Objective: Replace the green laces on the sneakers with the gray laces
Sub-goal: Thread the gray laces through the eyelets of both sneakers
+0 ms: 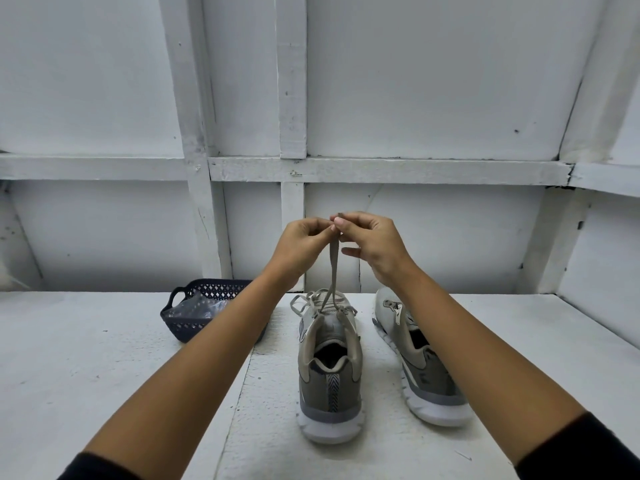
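Pinching gray lace (pixel 332 268) — left hand (pixel 299 245) | right hand (pixel 375 245) | lace rises from sneaker (pixel 329 358)

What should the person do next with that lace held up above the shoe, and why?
Probably pull gently upward to take out the slack before tying. The left hand and right hand both pinch the ends of the lace together, high above the sneaker below them. The lace runs straight up from its top eyelets, yet loose loops lie at the sneaker's far left side.
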`<state>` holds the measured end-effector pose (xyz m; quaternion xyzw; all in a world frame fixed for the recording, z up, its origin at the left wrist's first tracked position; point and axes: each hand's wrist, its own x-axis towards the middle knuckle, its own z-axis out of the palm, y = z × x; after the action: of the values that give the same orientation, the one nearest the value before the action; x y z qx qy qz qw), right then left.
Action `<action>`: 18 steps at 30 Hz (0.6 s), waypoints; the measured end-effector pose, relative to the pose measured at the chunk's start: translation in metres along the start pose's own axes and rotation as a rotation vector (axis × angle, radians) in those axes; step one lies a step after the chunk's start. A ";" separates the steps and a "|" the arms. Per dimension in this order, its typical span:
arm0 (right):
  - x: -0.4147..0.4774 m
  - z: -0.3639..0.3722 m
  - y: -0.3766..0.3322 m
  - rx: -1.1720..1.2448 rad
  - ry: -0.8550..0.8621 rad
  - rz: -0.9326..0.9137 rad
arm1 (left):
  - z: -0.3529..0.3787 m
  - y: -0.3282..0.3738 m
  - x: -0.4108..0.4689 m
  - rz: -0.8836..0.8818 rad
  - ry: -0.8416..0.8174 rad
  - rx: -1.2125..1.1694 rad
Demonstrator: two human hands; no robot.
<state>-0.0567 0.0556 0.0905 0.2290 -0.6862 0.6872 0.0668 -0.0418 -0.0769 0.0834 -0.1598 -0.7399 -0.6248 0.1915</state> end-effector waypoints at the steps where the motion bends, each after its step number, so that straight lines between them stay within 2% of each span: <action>1: 0.000 0.001 0.000 -0.012 0.019 -0.004 | 0.000 0.000 -0.001 -0.002 0.023 0.005; 3: 0.000 0.004 -0.001 -0.032 0.066 -0.022 | 0.001 -0.003 -0.005 -0.011 0.104 0.041; 5: 0.002 0.005 -0.003 -0.023 0.104 -0.040 | 0.007 -0.017 -0.016 -0.044 0.152 0.173; 8: 0.004 0.004 -0.011 -0.044 0.099 -0.059 | 0.026 -0.054 -0.046 -0.270 0.030 0.410; 10: 0.004 0.004 -0.014 -0.049 0.080 -0.063 | 0.037 -0.074 -0.059 -0.422 -0.062 0.475; 14: 0.003 0.009 -0.017 -0.002 0.068 -0.070 | 0.042 -0.089 -0.059 -0.510 -0.091 0.535; 18: 0.002 0.013 -0.026 0.057 0.055 -0.083 | 0.040 -0.092 -0.058 -0.547 -0.079 0.499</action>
<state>-0.0446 0.0440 0.1145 0.2398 -0.6542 0.7092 0.1075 -0.0382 -0.0531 -0.0296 0.0716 -0.8915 -0.4468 0.0217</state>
